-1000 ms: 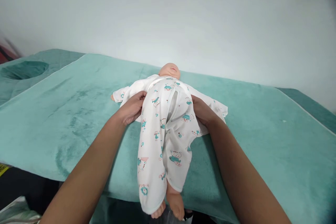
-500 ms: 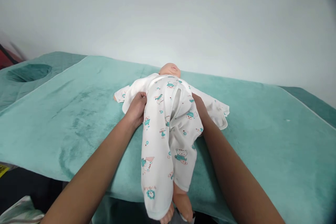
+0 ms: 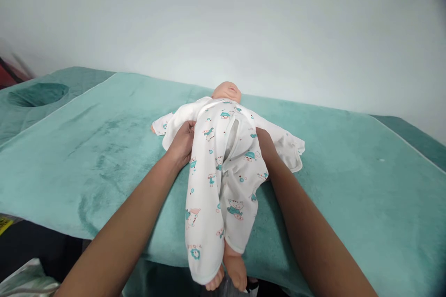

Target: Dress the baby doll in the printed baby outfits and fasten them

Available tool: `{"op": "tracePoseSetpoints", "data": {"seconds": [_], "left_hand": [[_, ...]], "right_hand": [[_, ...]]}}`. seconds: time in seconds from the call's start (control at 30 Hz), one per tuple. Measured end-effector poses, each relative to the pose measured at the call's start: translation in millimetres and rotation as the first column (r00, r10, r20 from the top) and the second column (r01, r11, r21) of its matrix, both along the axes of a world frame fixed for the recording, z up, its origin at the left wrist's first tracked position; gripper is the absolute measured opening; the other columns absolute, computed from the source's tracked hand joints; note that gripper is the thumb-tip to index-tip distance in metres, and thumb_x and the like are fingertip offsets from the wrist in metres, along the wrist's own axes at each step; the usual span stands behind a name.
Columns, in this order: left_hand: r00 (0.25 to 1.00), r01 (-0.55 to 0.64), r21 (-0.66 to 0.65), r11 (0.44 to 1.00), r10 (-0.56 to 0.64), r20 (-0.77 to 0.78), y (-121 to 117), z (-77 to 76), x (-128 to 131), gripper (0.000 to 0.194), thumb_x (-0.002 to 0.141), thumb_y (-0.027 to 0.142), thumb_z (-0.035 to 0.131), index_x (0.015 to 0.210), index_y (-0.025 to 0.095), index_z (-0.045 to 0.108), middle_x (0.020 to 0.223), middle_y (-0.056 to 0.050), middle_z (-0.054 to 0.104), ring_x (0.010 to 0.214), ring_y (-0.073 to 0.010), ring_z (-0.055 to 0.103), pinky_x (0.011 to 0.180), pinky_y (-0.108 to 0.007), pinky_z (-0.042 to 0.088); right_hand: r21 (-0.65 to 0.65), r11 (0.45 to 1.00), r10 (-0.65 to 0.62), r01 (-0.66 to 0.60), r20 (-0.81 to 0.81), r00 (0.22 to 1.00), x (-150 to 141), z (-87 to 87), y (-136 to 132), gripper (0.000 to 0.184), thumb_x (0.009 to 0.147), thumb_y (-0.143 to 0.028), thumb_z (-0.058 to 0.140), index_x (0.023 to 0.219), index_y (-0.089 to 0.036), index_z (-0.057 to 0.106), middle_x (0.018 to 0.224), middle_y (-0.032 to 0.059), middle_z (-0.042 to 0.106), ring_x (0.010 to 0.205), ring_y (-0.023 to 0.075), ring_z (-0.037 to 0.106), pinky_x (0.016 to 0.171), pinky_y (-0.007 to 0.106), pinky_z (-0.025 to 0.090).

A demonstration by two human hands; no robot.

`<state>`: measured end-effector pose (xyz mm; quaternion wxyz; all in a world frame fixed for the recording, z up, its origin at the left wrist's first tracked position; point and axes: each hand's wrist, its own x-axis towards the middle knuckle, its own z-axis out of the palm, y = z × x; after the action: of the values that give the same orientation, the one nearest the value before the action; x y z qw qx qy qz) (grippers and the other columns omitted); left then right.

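A baby doll [image 3: 226,90] lies on its back, its feet toward me and hanging past the near edge of the bed. It wears white printed trousers [image 3: 205,185] with a slit at the crotch, and a white long-sleeved top [image 3: 186,113] spread out on both sides. My left hand [image 3: 183,143] is closed at the side of the trousers near the waist, thumb and fingers gripping the cloth. On the other side, my right hand [image 3: 265,144] reaches in against the trousers' waist, its fingers hidden behind the cloth. Both bare feet of the doll stick out of the trouser legs.
A green plush cover [image 3: 348,185] lies over the bed, which has a round face hole [image 3: 38,95] at the far left. A white wall [image 3: 223,28] stands right behind. Patterned cloth [image 3: 29,280] shows at the lower left.
The doll's legs and the trouser legs have swung slightly left and up. Both hands stay almost in place at the waist.
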<state>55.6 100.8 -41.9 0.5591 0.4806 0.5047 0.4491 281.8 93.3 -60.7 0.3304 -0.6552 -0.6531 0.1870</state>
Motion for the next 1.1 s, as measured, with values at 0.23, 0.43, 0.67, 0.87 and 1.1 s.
{"op": "tracePoseSetpoints", "data": {"seconds": [0.23,0.43,0.67,0.87,1.1], "left_hand": [[0.988,-0.113,0.015,0.993,0.114,-0.102,-7.8,11.3,0.3,0.020,0.070,0.026,0.065,0.086,0.020,0.054,0.088,-0.004,0.068,0.099,-0.0250,0.059,0.078,-0.034,0.049],[0.985,-0.104,0.067,0.992,0.112,-0.131,-8.5,12.8,1.2,0.017,0.070,0.023,0.064,0.080,0.021,0.051,0.089,-0.005,0.068,0.106,-0.0274,0.056,0.081,-0.035,0.049],[0.986,-0.106,0.059,0.993,0.113,-0.120,-9.2,14.4,0.9,0.015,0.069,0.019,0.063,0.078,0.021,0.051,0.086,-0.004,0.067,0.106,-0.0269,0.055,0.084,-0.035,0.048],[0.977,-0.113,0.059,0.992,0.122,-0.173,-9.0,15.7,1.4,0.014,0.070,0.021,0.063,0.081,0.021,0.054,0.090,-0.005,0.068,0.114,-0.0285,0.051,0.088,-0.035,0.045],[0.959,-0.145,0.236,0.961,0.195,-0.206,3.2,-13.1,-8.6,0.019,0.072,0.025,0.057,0.091,0.023,0.057,0.093,-0.001,0.065,0.094,-0.0228,0.056,0.083,-0.031,0.045]], "right_hand": [[0.019,0.994,0.111,-0.109,-0.219,0.969,-2.7,3.5,-5.9,0.018,0.075,-0.030,0.050,0.073,-0.018,0.063,0.094,0.0077,0.074,0.094,0.0311,0.062,0.079,0.038,0.048],[0.009,0.993,0.115,-0.116,-0.213,0.970,-1.5,3.5,-6.7,0.020,0.075,-0.028,0.051,0.079,-0.018,0.068,0.101,0.0091,0.074,0.101,0.0328,0.062,0.084,0.041,0.048],[0.020,0.988,0.153,-0.153,-0.241,0.958,0.2,0.0,-5.5,0.025,0.077,-0.028,0.053,0.089,-0.018,0.072,0.108,0.0092,0.074,0.110,0.0342,0.061,0.087,0.042,0.050],[0.005,0.987,0.155,-0.159,-0.258,0.954,0.2,-0.4,-4.3,0.028,0.077,-0.027,0.056,0.098,-0.020,0.073,0.114,0.0076,0.073,0.112,0.0342,0.060,0.088,0.041,0.050],[0.065,0.983,0.175,-0.170,-0.087,0.981,0.0,7.0,-25.9,0.023,0.081,-0.022,0.051,0.089,-0.020,0.073,0.099,0.0047,0.074,0.096,0.0308,0.065,0.084,0.039,0.051]]}}
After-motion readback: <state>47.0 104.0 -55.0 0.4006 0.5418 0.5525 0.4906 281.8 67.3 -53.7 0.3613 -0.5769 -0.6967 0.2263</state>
